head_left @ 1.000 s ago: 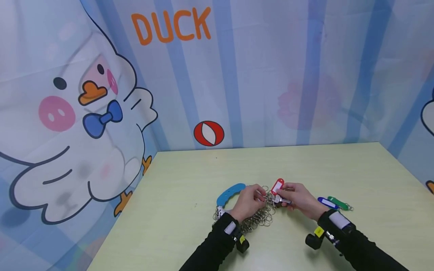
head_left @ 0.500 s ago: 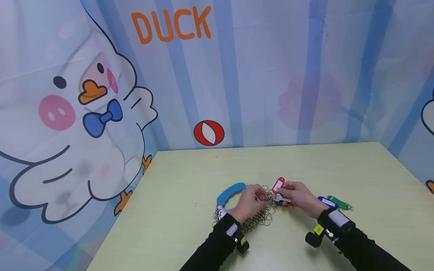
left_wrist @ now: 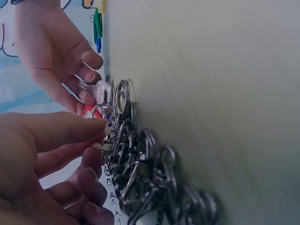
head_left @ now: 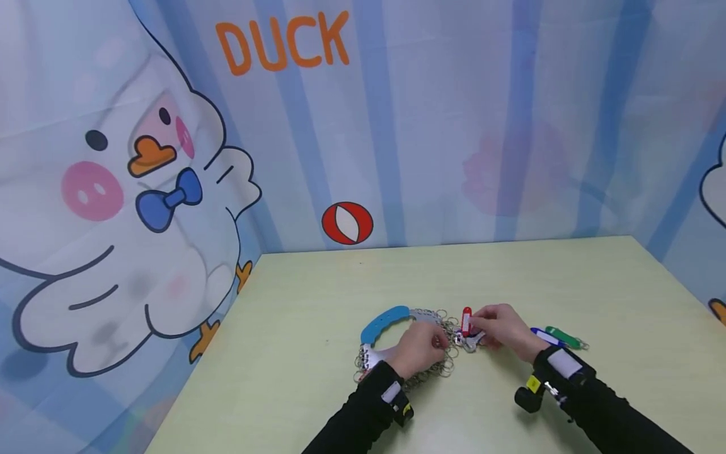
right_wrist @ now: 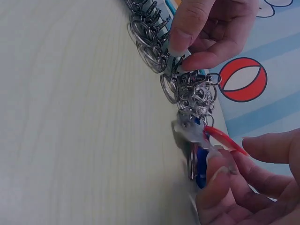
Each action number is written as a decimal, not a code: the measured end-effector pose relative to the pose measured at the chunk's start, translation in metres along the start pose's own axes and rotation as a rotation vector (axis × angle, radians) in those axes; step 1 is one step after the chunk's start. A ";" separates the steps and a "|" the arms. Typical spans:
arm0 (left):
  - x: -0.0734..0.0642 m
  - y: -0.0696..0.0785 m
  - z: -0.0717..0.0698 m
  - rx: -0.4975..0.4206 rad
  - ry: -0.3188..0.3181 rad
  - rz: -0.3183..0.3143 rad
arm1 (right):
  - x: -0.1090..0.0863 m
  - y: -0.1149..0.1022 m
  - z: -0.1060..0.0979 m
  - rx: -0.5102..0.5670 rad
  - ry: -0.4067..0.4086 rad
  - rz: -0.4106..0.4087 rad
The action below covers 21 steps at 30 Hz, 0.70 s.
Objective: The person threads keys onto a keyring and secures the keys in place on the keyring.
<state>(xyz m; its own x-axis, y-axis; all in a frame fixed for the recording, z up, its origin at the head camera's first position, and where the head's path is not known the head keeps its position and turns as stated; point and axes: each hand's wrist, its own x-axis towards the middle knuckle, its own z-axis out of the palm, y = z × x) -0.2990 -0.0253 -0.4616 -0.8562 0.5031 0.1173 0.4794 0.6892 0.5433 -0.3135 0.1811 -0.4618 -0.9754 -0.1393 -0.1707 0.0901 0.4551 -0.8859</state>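
Observation:
A round key holder with a blue curved section (head_left: 386,321) and a fringe of metal rings and clips (left_wrist: 140,168) lies on the table. My left hand (head_left: 421,350) is over its right side. Thumb and finger pinch a metal ring (right_wrist: 176,68) among the clips, the other fingers loosely curled. At the end of the row, my right hand (head_left: 505,329) pinches a red key tag (head_left: 466,321) between thumb and fingers. A silver key (right_wrist: 190,131), blurred, hangs beside the tag, close over the table. A blue piece (right_wrist: 201,166) shows behind the key.
To the right of the right hand a blue key tag (head_left: 547,337) and a green key tag (head_left: 567,338) lie side by side on the pale wooden table (head_left: 317,296). A printed duck curtain (head_left: 431,126) stands along the back and left.
The red tag has turned from slanted to nearly upright and come down slightly, with its key lower. My left hand has shifted a little toward me, uncovering more of the key holder's top.

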 end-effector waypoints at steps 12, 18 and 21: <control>-0.006 0.002 -0.002 0.024 -0.099 0.017 | -0.009 0.014 -0.044 -0.129 0.105 -0.002; -0.007 0.003 -0.002 0.004 -0.126 0.028 | -0.019 0.025 -0.068 -0.334 0.126 -0.074; -0.009 0.004 -0.004 0.012 -0.146 0.041 | -0.026 0.028 -0.078 -0.426 0.113 -0.112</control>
<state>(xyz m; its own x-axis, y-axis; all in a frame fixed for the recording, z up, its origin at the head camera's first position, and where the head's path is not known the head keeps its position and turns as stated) -0.2905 -0.0294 -0.4572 -0.7992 0.6008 0.0166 0.5163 0.6722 0.5306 -0.3016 0.2660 -0.4486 -0.9924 -0.1222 -0.0153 -0.0846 0.7670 -0.6360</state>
